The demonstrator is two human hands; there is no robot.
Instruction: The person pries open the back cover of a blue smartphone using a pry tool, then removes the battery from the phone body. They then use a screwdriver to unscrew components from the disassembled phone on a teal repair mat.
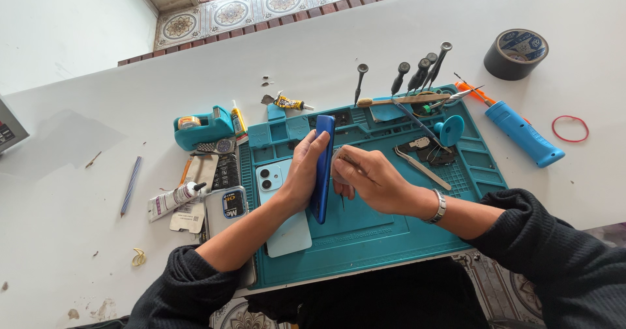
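Since the left hand (305, 166) only grips the slim blue phone (323, 169) upright on edge over the teal silicone repair mat (365, 228), while the right hand (368, 179) pinches a thin metal pry tool (343, 202) against it, I'd say one slip could gouge it or tip it over.

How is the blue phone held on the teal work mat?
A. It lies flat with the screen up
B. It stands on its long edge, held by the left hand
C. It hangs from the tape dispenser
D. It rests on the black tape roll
B: the left hand grips the blue phone so that it stands on its long edge over the teal work mat, while the right hand works at its side with a thin tool.
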